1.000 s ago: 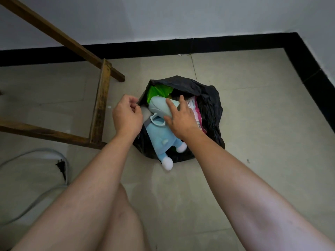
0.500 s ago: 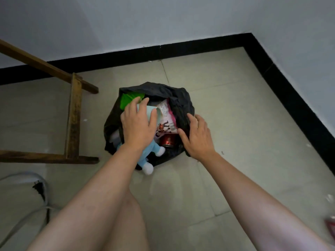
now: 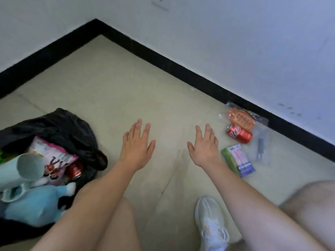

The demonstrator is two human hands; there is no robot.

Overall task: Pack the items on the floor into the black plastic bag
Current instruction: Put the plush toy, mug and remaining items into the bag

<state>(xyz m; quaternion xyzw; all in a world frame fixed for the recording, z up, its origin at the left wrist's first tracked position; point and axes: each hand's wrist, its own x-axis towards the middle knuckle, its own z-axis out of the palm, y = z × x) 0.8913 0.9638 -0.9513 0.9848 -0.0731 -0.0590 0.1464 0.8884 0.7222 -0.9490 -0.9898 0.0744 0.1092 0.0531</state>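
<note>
The left hand (image 3: 136,147) and right hand (image 3: 204,147) hover empty with fingers (image 3: 138,126) spread, so the right should wrap fully round the red can (image 3: 239,135), which may roll, beside the orange packet (image 3: 242,119) and pink-and-green box (image 3: 238,160), then carry it to the black bag (image 3: 59,124) at left.

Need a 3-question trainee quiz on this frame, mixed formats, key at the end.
1. True or false: the left hand grips a can.
2. Which floor item lies nearest the right hand? A) red can B) green-and-pink pack C) orange packet
3. Fill in: the black bag sits on the person's ____ side.
Key: 1 false, both hands are open and empty; 2 B; 3 left.
</note>
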